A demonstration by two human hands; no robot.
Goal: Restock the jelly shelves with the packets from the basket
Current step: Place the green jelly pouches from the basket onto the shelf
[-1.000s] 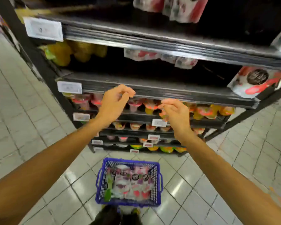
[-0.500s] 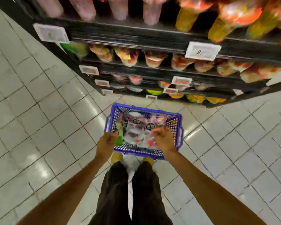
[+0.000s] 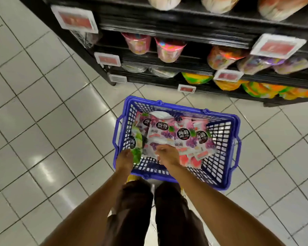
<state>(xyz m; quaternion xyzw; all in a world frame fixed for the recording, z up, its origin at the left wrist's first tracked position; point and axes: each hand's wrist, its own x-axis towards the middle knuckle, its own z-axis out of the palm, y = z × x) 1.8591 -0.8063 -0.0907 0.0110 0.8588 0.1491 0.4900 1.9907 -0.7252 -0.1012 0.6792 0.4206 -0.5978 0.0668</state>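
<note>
Several flat jelly packets (image 3: 183, 136), most printed with purple grapes and a round black label, lie heaped and overlapping inside a blue plastic basket (image 3: 182, 107) with lattice walls. One green packet (image 3: 137, 148) leans against the basket's left wall, and pink-and-red ones (image 3: 191, 159) lie toward the near side. Right hand (image 3: 167, 155): reached into the near middle of the heap, back upward, fingers bent down and pinching the near edge of a white-and-purple grape packet (image 3: 157, 145) that lies on the pile. Left hand (image 3: 124, 159): at the basket's near left corner, touching the lower end of the green packet; its fingers are hidden under the back of the hand and blurred, so I cannot tell whether they grip or merely rest there. Basket stands on a floor of pale glossy tiles (image 3: 43, 121), just in front of the person's feet, with dark trousers (image 3: 169, 213) showing below both bare forearms. Black shelves (image 3: 167, 23) rise just beyond the basket in stepped tiers. Upper tiers carry clear jelly tubs (image 3: 169, 50) with pink lids; the lowest tiers carry orange, yellow and green cups (image 3: 196, 78). White price tags (image 3: 75, 20) with red panels hang along the shelf edges, their print too blurred to read.
</note>
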